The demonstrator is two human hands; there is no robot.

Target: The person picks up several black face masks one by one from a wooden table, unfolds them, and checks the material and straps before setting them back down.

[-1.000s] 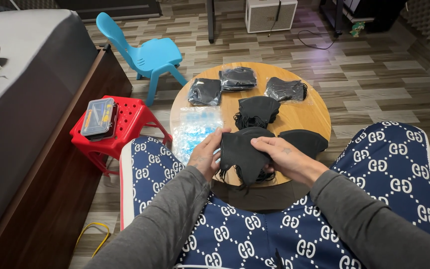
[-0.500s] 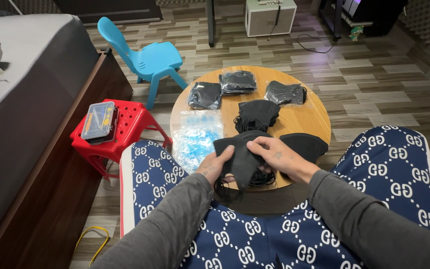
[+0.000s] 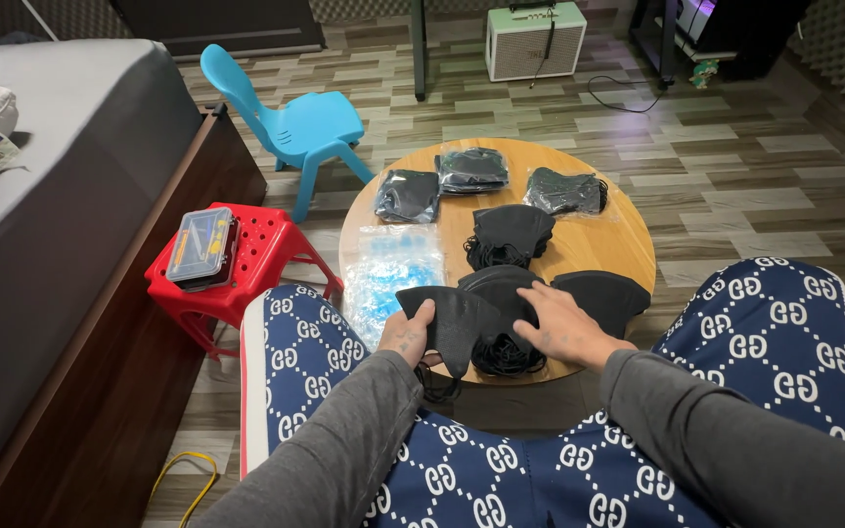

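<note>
My left hand [image 3: 406,335] grips a black fabric face mask [image 3: 447,323] by its left edge, just above the near rim of the round wooden table [image 3: 618,240]. To its right, my right hand [image 3: 559,326] lies flat, fingers spread, on a pile of black masks [image 3: 506,313]. Another black mask [image 3: 602,294] sits right of that hand. A further stack of black masks [image 3: 509,235] lies at the table's middle. Three clear bags of black masks [image 3: 471,168] line the far edge. Clear plastic bags [image 3: 388,269] with blue print lie at the table's left.
A red plastic stool [image 3: 266,256] carrying a small clear parts box [image 3: 201,246] stands left of the table. A blue child's chair [image 3: 290,127] is behind it. A grey bed [image 3: 51,196] fills the left side. A small amplifier [image 3: 537,39] stands far back.
My left hand has pulled one black mask leftward, off the pile. My right hand has let go of it and now lies flat on the pile. The view has tilted slightly.
</note>
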